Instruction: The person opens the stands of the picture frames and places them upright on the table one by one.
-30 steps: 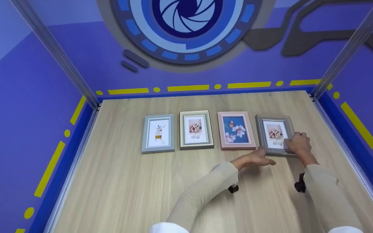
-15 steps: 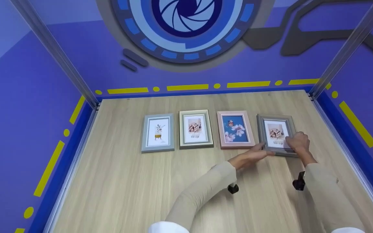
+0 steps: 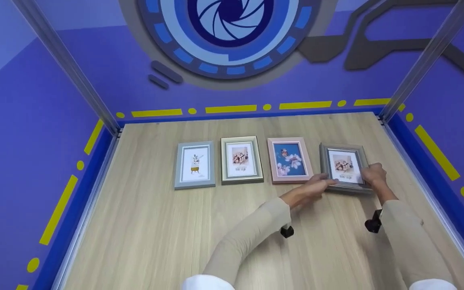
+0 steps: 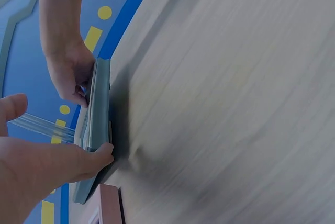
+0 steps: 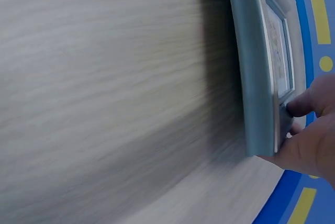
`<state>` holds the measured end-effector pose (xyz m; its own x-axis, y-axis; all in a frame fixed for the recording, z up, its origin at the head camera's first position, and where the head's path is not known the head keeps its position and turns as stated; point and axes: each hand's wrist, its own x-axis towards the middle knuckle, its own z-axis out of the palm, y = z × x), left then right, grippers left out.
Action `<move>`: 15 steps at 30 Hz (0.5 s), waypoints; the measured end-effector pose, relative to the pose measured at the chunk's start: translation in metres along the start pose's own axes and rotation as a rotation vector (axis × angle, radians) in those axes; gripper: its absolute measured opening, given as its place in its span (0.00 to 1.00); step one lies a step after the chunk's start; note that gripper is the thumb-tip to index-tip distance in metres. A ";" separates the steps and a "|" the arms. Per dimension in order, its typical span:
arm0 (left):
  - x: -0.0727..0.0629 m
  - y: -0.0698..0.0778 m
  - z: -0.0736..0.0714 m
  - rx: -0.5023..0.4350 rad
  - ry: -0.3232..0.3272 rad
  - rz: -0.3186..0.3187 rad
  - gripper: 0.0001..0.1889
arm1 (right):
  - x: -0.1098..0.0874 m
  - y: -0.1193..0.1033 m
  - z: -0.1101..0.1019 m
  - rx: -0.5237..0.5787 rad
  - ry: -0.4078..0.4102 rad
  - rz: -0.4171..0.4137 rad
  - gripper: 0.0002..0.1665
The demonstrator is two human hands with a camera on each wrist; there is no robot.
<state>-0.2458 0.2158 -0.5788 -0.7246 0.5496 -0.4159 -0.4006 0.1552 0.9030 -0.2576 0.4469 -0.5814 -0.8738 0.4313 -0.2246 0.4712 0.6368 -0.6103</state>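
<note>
A grey-brown picture frame (image 3: 343,167) with a bouquet print lies face up at the right end of a row. Its lower edge is slightly raised, with a shadow beneath it in both wrist views. My left hand (image 3: 309,189) holds its lower left corner; in the left wrist view a digit (image 4: 102,156) of this hand lies on the frame's near edge. At the lower right corner my right hand (image 3: 376,177) grips the frame, thumb (image 5: 301,104) on the front face. The right hand's other fingers are partly hidden behind the edge.
Left of the held frame stand three others in a row: pink (image 3: 290,160), gold-and-grey (image 3: 242,160) and light blue (image 3: 194,164). They lie flat on the wooden tabletop (image 3: 155,225). Blue-purple walls (image 3: 38,133) enclose the table's back and sides.
My left hand has moved up and right onto the frame's lower left corner, its extended thumb coming in to the frame. The grey-brown frame has shifted slightly right relative to the pink one.
</note>
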 end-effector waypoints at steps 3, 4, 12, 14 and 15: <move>-0.002 0.001 -0.001 0.022 0.007 0.011 0.38 | -0.001 -0.004 0.001 0.015 0.033 -0.014 0.11; -0.003 0.001 -0.001 0.033 0.010 0.017 0.38 | -0.002 -0.005 0.000 0.018 0.043 -0.019 0.12; -0.007 0.002 -0.005 -0.031 0.081 0.120 0.34 | -0.004 -0.010 -0.002 0.044 0.108 -0.042 0.19; -0.008 0.004 -0.007 -0.080 0.113 0.125 0.34 | -0.005 -0.013 -0.002 0.073 0.114 -0.038 0.19; -0.008 0.005 -0.008 -0.105 0.129 0.128 0.35 | -0.005 -0.015 -0.002 0.084 0.123 -0.037 0.18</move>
<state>-0.2463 0.2057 -0.5722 -0.8364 0.4488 -0.3147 -0.3519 0.0005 0.9360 -0.2600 0.4360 -0.5697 -0.8665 0.4871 -0.1089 0.4226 0.6000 -0.6792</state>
